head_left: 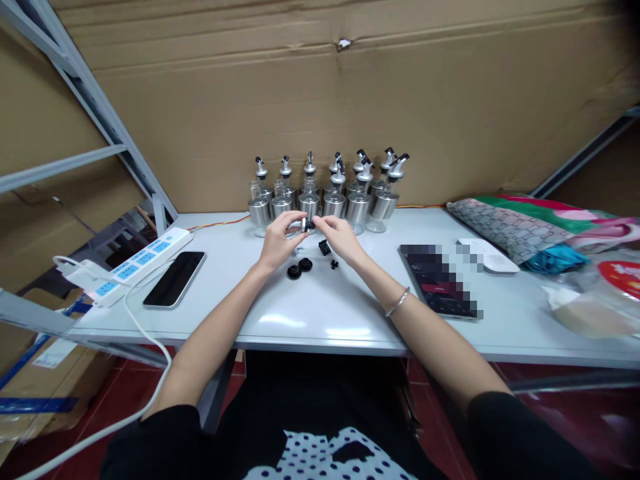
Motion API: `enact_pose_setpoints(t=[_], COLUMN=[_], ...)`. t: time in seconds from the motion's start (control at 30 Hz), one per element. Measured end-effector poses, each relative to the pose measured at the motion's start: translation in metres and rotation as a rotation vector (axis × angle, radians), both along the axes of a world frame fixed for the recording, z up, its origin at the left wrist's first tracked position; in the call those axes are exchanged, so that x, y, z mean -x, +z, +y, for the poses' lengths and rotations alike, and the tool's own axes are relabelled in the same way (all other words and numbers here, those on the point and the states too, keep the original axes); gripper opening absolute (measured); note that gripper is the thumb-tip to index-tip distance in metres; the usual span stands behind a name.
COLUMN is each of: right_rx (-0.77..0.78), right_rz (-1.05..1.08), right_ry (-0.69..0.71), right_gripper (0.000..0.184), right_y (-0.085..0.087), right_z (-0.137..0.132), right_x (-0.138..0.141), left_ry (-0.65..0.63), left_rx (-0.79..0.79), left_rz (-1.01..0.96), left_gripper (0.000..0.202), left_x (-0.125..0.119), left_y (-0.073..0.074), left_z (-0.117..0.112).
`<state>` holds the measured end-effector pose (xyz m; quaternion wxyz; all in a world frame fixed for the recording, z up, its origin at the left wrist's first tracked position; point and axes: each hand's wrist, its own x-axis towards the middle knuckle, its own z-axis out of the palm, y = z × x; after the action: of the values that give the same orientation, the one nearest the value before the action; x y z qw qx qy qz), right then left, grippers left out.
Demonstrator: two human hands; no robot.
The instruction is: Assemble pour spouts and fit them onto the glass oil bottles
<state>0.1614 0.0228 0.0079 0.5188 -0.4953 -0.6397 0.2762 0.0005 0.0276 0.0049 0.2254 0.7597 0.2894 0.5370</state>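
Note:
My left hand (278, 241) grips a small silver-and-black pourer top (306, 225) between thumb and fingers. My right hand (341, 237) pinches the black end of the same pourer top, its fingertips meeting the left ones. Below the hands lie two round black caps (301, 268), a little cluster of black parts (325, 248) and some tiny black pieces (335, 265). Just behind stand several glass and steel bottles (333, 205), most fitted with silver pourers. Two front-left bottles (259, 210) have bare glass necks.
A white power strip (143, 263) with a plugged-in charger and a phone (175, 280) lie on the left. To the right are a second phone (440, 281), a white flat object (487, 257), patterned fabric (530, 227) and a tape roll (595, 300). Cardboard (280, 93) backs the table.

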Motion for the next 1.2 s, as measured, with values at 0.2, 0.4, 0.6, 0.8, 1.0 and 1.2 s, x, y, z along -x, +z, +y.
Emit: enact_pose_setpoints(t=[0.2, 0.4, 0.6, 0.8, 1.0, 1.2], right_rx=[-0.021, -0.014, 0.029, 0.024, -0.135, -0.421], right_rz=[-0.023, -0.101, 0.075, 0.034, -0.179, -0.362], right_ry=[0.119, 0.138, 0.246, 0.243, 0.221, 0.162], right_gripper=[0.04, 0.038, 0.038, 0.036, 0.024, 0.014], right_y=[-0.001, 0.003, 0.003, 0.005, 0.0, -0.003], right_z=[0.003, 0.002, 0.002, 0.001, 0.007, 0.005], right_x=[-0.001, -0.003, -0.003, -0.007, -0.011, -0.009], left_ry=[0.068, 0.097, 0.084, 0.056, 0.022, -0.019], left_rx=[-0.154, -0.27, -0.241, -0.096, 0.015, 0.193], left_rz=[0.144, 0.243, 0.247, 0.192, 0.172, 0.123], left_gripper=[0.032, 0.032, 0.034, 0.034, 0.033, 0.034], left_x=[0.001, 0.005, 0.006, 0.006, 0.008, 0.011], left_y=[0.001, 0.005, 0.007, 0.009, 0.009, 0.009], left_z=[-0.002, -0.001, -0.001, 0.001, 0.006, 0.008])
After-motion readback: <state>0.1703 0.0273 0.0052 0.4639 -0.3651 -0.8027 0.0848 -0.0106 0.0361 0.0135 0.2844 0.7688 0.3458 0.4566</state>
